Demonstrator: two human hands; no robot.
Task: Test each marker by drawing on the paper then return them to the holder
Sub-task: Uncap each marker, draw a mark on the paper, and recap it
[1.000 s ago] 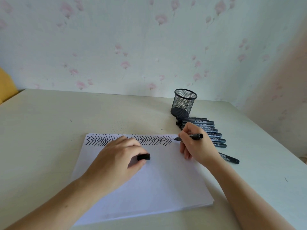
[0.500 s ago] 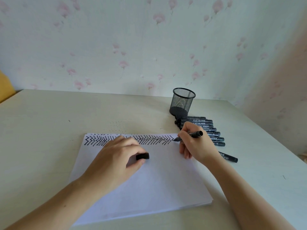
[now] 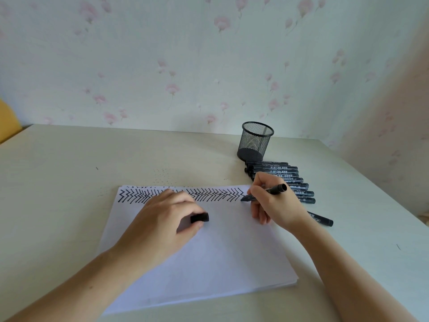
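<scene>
A stack of white paper [image 3: 209, 256] lies on the table, with a band of black zigzag strokes [image 3: 216, 194] along its far edge. My right hand [image 3: 276, 205] grips an uncapped black marker [image 3: 274, 190], its tip touching the paper at the right end of the strokes. My left hand [image 3: 162, 219] rests on the paper and pinches the marker's black cap [image 3: 199, 217]. A black mesh holder [image 3: 255, 141] stands behind. Several capped black markers [image 3: 285, 180] lie in a row beside it, and one more marker [image 3: 321, 219] lies apart, nearer me.
The pale table [image 3: 69, 173] meets a flowered wall at the back and right. A yellow object [image 3: 7, 122] shows at the far left edge. Small ink dots [image 3: 162, 175] mark the tabletop beyond the paper.
The marker tip has drawn slightly lower at the right end of the zigzag band. My left hand and the cap have stayed put.
</scene>
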